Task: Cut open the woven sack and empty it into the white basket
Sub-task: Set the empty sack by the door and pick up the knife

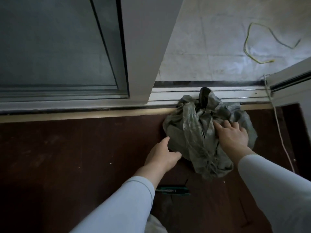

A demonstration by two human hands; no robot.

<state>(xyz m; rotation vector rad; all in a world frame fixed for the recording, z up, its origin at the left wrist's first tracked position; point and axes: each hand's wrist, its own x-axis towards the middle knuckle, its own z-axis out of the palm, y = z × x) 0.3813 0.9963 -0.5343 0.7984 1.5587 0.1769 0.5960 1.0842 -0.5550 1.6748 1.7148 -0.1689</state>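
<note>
A bundled grey-green woven sack [190, 132] lies on the dark wooden floor against the sliding-door track. Its top is gathered and knotted, with a dark tuft sticking up. My right hand [231, 134] rests flat on the sack's right side, fingers spread. My left hand [162, 154] touches the sack's lower left edge, fingers apart and holding nothing. A green-handled cutter [173, 190] lies on the floor just in front of the sack, partly hidden by my left sleeve. No white basket is in view.
The sliding door's frame [143, 47] stands to the left of the opening, and its metal track [218, 94] runs behind the sack. Beyond it is a pale tiled floor with a yellow-green wire [247, 46]. A white cord [279, 130] runs down the right side.
</note>
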